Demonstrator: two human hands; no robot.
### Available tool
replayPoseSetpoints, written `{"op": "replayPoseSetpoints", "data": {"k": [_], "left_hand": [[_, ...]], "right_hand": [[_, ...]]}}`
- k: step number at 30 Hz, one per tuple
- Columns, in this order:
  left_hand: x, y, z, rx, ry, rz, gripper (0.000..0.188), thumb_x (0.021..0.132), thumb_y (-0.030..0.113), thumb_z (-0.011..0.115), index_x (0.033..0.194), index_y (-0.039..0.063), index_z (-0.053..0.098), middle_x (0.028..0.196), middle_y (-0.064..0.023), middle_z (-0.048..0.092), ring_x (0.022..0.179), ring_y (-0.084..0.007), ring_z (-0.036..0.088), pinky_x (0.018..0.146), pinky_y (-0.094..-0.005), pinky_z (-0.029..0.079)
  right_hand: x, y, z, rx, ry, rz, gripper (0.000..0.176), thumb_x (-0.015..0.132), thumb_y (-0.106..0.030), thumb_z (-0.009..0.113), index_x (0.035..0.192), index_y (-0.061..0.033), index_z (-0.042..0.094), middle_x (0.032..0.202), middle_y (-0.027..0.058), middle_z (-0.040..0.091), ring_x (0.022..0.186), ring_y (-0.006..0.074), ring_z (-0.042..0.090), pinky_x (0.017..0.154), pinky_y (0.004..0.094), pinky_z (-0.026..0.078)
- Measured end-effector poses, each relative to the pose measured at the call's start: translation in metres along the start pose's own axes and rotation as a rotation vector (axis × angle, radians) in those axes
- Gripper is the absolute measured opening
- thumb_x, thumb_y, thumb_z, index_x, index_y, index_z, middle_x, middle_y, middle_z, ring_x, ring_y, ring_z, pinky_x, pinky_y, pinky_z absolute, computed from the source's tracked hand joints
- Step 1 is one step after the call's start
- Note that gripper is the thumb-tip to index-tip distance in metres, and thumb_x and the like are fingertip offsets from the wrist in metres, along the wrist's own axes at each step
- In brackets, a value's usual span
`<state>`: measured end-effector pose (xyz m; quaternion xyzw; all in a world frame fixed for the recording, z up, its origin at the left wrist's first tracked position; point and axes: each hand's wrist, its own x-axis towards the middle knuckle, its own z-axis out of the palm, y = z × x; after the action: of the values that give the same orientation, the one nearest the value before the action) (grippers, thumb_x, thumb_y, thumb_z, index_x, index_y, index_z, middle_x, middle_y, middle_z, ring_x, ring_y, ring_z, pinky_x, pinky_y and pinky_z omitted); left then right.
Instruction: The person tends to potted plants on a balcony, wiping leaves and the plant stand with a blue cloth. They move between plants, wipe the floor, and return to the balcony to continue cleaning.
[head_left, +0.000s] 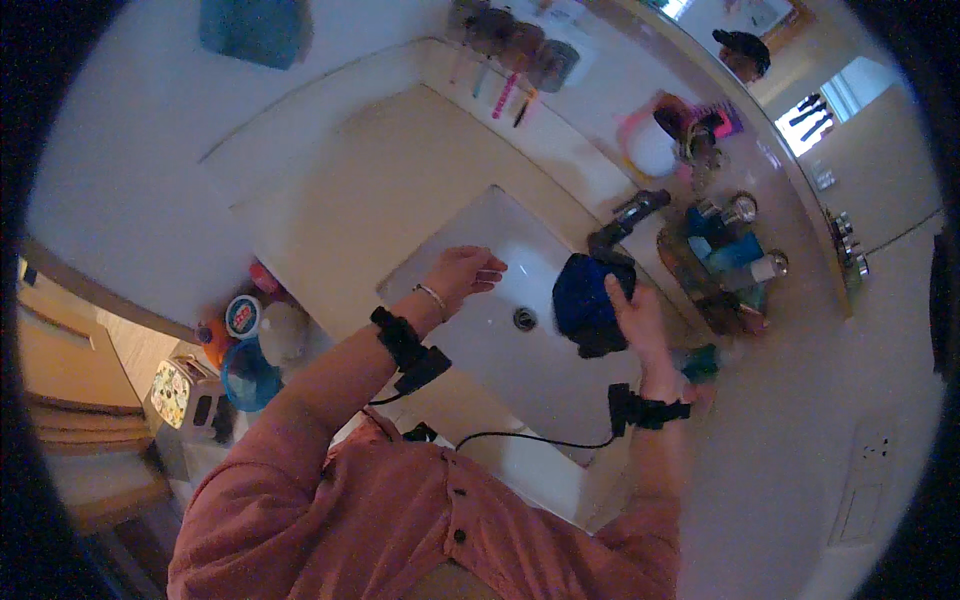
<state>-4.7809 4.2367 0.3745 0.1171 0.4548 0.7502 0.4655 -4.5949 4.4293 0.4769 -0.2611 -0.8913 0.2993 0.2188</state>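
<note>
My right hand (637, 311) grips a dark blue object (589, 306), its thumb laid over the near edge. It is boxy, with a black part at its lower end; blur hides what exactly it is. It hangs over the right side of a white washbasin (480, 337), just below the dark faucet (619, 229). Over the basin's left half, my left hand (469, 271) is empty, its fingers loosely bent and slightly apart. Between the hands, the round drain (524, 319) shows in the basin floor.
Bottles fill a tray (686, 289) right of the faucet. Toothbrushes (504, 96) hang below wall-mounted cups (517, 45). A mirror (795, 142) runs along the right wall. Tubs and a blue bowl (251, 375) stand at left. A cable (532, 435) reaches the black right wristband (646, 409).
</note>
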Motion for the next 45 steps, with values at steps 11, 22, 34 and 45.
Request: {"op": "replayPoseSetpoints", "data": {"k": [11, 22, 34, 45], "left_hand": [[0.070, -0.064, 0.042, 0.182, 0.122, -0.310, 0.026, 0.083, 0.021, 0.058, 0.101, 0.002, 0.057, 0.087, -0.0047, 0.062, 0.081, -0.0191, 0.055, 0.065, -0.0368, 0.049], [0.116, -0.009, 0.111, 0.142, -0.212, -0.100, 0.021, 0.085, 0.020, 0.057, 0.078, 0.000, 0.058, 0.065, -0.0081, 0.057, 0.052, -0.0147, 0.053, 0.044, -0.0247, 0.040], [0.124, 0.016, 0.146, 0.098, -0.165, -0.120, 0.013, 0.081, 0.012, 0.056, 0.074, 0.001, 0.054, 0.062, -0.0057, 0.052, 0.042, -0.0116, 0.044, 0.034, -0.0237, 0.032], [0.151, -0.013, 0.146, -0.030, -0.252, -0.205, 0.012, 0.083, 0.012, 0.055, 0.075, 0.003, 0.054, 0.059, -0.0031, 0.049, 0.043, -0.0133, 0.044, 0.034, -0.0235, 0.031]], "right_hand": [[-0.024, 0.013, -0.007, -0.048, 0.206, 0.192, 0.051, 0.079, -0.048, 0.058, 0.072, 0.0020, 0.061, 0.062, 0.0194, 0.058, 0.059, 0.0302, 0.058, 0.056, 0.0408, 0.044], [0.055, 0.107, 0.015, -0.500, 0.121, 0.217, 0.040, 0.075, -0.023, 0.063, 0.109, -0.0044, 0.055, 0.103, 0.0217, 0.059, 0.094, 0.0373, 0.057, 0.084, 0.0426, 0.045], [0.074, 0.138, 0.035, -0.693, 0.119, 0.123, 0.025, 0.073, -0.018, 0.065, 0.092, -0.0010, 0.064, 0.094, 0.0191, 0.063, 0.088, 0.0344, 0.060, 0.079, 0.0400, 0.047], [0.071, 0.142, 0.036, -0.508, 0.021, 0.221, 0.034, 0.075, -0.017, 0.065, 0.103, 0.0015, 0.060, 0.099, 0.0220, 0.061, 0.090, 0.0365, 0.059, 0.079, 0.0414, 0.048]]}}
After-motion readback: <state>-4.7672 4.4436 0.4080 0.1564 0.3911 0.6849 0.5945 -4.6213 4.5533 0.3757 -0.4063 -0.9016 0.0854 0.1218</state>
